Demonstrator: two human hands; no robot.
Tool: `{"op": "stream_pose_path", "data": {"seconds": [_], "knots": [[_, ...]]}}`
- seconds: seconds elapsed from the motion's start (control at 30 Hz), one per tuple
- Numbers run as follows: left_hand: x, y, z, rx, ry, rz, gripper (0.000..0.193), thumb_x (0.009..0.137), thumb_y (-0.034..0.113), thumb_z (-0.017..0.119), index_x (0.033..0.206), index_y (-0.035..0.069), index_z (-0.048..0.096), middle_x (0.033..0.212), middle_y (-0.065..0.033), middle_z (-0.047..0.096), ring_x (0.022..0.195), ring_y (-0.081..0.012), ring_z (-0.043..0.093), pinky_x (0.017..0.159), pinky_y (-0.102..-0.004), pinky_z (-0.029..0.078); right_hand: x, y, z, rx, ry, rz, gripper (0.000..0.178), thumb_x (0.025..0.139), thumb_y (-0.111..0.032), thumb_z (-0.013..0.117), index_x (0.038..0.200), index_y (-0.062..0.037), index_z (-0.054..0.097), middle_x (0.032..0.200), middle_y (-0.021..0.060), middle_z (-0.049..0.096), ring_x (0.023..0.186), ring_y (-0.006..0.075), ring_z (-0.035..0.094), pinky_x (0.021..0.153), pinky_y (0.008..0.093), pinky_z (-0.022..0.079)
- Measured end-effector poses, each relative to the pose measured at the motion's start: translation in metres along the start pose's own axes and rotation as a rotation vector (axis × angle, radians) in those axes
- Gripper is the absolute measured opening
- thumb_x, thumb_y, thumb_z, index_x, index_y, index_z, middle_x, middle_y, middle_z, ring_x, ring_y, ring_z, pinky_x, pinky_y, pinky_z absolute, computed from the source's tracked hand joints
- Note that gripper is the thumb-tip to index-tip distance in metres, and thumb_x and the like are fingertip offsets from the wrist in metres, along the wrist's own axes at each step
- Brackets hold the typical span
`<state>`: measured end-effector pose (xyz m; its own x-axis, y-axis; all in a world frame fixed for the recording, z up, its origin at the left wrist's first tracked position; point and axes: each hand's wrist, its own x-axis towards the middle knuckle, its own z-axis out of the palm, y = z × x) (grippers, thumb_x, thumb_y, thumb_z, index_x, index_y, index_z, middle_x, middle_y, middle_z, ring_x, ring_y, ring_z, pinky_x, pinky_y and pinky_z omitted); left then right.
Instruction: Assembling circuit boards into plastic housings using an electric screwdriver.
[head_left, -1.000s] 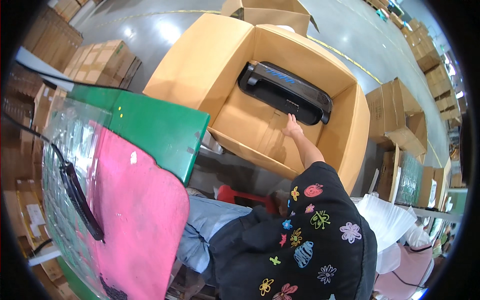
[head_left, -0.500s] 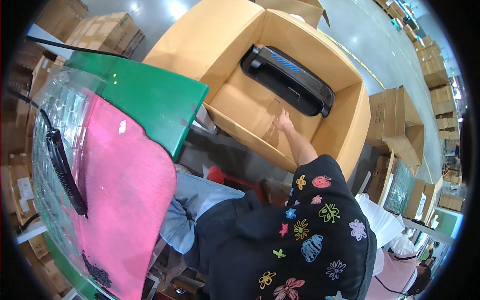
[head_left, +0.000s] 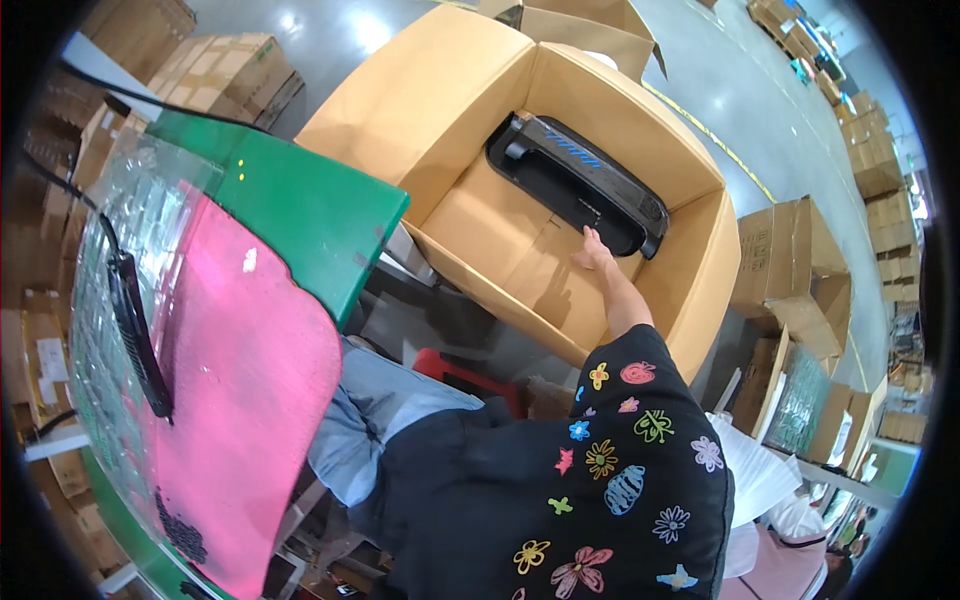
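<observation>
My right hand [head_left: 595, 252] reaches into a large open cardboard box [head_left: 455, 262]. Its fingers are stretched out with nothing held, and the thumb stands apart. The fingertips lie at the near edge of a long black plastic part [head_left: 560, 193], close enough that I cannot tell touching from just short of it. This part has rounded ends, a long recess and a row of blue slanted stripes. It lies slantwise on the box floor against the far side. My left hand is out of view.
A green tabletop [head_left: 290, 195] with a pink mat [head_left: 250, 350] stands on the left. Clear bubble film [head_left: 110, 300] and a black corded tool [head_left: 138, 335] lie there. More cartons [head_left: 790, 265] stand at right. A person in pink [head_left: 770, 570] sits at lower right.
My right hand has moved up and right across the box floor to the black part's near edge. The black part stays in the same place in the box.
</observation>
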<state>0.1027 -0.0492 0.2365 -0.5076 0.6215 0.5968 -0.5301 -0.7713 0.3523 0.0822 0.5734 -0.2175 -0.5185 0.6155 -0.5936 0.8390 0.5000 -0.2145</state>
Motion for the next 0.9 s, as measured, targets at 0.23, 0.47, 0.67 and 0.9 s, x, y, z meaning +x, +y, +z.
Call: {"op": "stream_pose_path", "data": {"seconds": [0.23,0.47,0.67,0.9], "knots": [[-0.007,-0.03,-0.017,0.299,0.162,0.034,0.019,0.087,0.017,0.07,0.091,-0.002,0.068,0.082,-0.0126,0.067,0.07,-0.0251,0.062,0.063,-0.0391,0.05,-0.001,-0.027,0.012,-0.309,0.03,0.062,0.104,0.07,-0.026,0.085,0.151,-0.0113,0.021,0.151,0.0098,0.033,0.119,0.0345,0.059,0.095,0.0422,0.053],[0.008,-0.037,-0.024,0.66,0.216,-0.046,0.02,0.089,0.017,0.069,0.089,-0.003,0.068,0.082,-0.0132,0.069,0.07,-0.0254,0.063,0.064,-0.0381,0.05,-0.014,-0.031,0.031,-0.596,0.204,-0.178,0.027,0.088,-0.016,0.061,0.114,-0.0139,0.07,0.133,0.0068,0.055,0.114,0.0281,0.061,0.093,0.0442,0.049],[0.013,-0.037,-0.057,0.885,0.221,-0.076,0.02,0.09,0.017,0.069,0.088,-0.004,0.068,0.082,-0.0138,0.07,0.071,-0.0256,0.064,0.065,-0.0373,0.05,-0.028,-0.007,0.045,-0.286,0.167,-0.058,0.022,0.095,-0.013,0.046,0.114,-0.0102,0.057,0.113,0.013,0.067,0.106,0.0305,0.065,0.088,0.0457,0.051],[-0.013,-0.016,-0.104,1.213,0.335,-0.735,0.014,0.085,-0.004,0.059,0.091,-0.004,0.071,0.084,-0.0124,0.073,0.077,-0.023,0.069,0.072,-0.0314,0.053,-0.067,-0.004,0.001,0.126,0.034,-0.515,0.027,0.083,-0.01,0.062,0.109,-0.0011,0.055,0.1,0.0176,0.067,0.099,0.0341,0.064,0.086,0.042,0.05]]}}
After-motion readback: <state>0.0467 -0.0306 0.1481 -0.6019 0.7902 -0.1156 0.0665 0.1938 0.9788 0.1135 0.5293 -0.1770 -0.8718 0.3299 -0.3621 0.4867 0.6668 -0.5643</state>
